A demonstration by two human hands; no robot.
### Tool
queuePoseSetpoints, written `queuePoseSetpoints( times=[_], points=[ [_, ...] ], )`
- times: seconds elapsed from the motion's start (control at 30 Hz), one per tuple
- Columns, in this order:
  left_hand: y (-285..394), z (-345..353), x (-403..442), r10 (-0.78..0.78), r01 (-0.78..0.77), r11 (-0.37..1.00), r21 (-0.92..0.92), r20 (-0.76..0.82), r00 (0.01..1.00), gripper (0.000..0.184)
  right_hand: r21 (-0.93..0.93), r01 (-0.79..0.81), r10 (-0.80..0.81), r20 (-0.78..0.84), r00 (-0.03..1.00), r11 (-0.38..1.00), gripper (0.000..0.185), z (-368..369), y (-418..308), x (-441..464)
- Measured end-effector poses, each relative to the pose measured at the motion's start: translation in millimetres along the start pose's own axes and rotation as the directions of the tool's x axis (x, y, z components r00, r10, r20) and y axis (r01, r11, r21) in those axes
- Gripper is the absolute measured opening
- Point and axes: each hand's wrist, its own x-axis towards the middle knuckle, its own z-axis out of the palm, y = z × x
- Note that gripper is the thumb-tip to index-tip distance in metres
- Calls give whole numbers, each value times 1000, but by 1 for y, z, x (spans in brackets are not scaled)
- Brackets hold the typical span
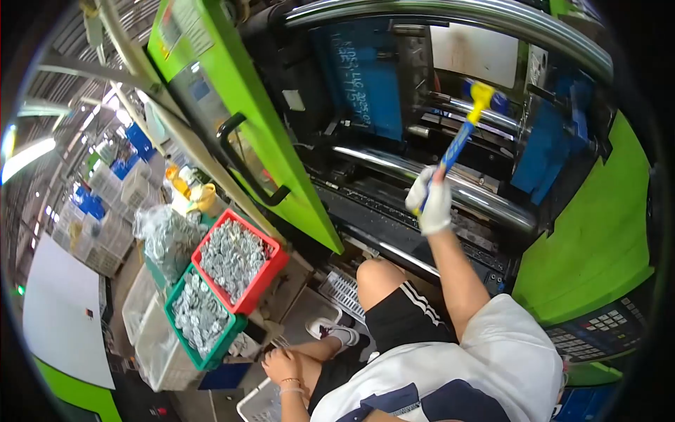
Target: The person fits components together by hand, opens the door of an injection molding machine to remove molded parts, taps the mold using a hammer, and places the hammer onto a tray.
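Note:
My right hand (431, 200), in a white glove, is wrapped round the lower handle of a blue-and-yellow hammer (460, 141). The hammer points up and away from me, its yellow head with blue ends in front of the open mould area of a machine (365, 77). Whether the head touches anything there I cannot tell. My left hand (280, 366), bare with a bracelet at the wrist, lies over my bent knee, fingers stretched and holding nothing.
Polished steel bars (365, 160) run across the machine opening. A green door (281, 141) with a black handle stands at its left. A red bin (274, 264) and a green bin (238, 327) hold small grey parts beside a plastic bag (165, 235). A control panel (605, 327) is at right.

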Motion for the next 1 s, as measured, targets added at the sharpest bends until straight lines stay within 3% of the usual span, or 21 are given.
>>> queuePoseSetpoints(
  times=[0.07,0.13,0.27,0.37,0.43,0.47,0.53,0.6,0.73,0.87,0.93,1.0],
  points=[
    [-1,6,0,56,-56,998,-1,-82,995,21,145,-297,300,8,954,944,52,-29,-11,65],
    [-10,17,0,66,-64,998,25,-91,994,19,84,-364,371,-94,924,928,54,-33,-20,112],
    [-12,27,-4,62,-69,997,-39,-153,986,17,170,-150,162,-61,985,974,58,-38,-17,154],
    [0,11,-3,104,-109,994,-10,-210,972,16,253,-9,48,-149,988,967,58,-31,-13,178],
    [29,-33,3,1,-3,1000,11,169,986,29,292,133,-110,-92,990,947,58,-31,-2,197],
    [29,-28,5,2,-5,1000,21,163,987,29,331,95,-70,-87,994,939,58,-27,7,205],
    [20,-12,5,68,-67,998,8,-19,998,28,85,-116,129,-175,976,990,57,-15,33,223],
    [13,-8,8,82,-83,995,51,20,996,26,180,-345,357,-38,933,921,55,-1,24,204],
    [2,8,13,102,-103,995,10,84,991,26,217,-288,294,4,956,933,54,-21,1,203],
    [15,-2,12,106,-106,994,8,24,994,27,315,37,-28,-35,999,948,54,-35,8,203],
    [19,-11,14,89,-94,995,26,136,987,27,347,96,-80,-58,995,933,54,-27,24,208],
    [-6,17,18,101,-96,994,-42,139,985,28,76,-133,142,-123,982,988,55,-14,43,214]
  ],
)
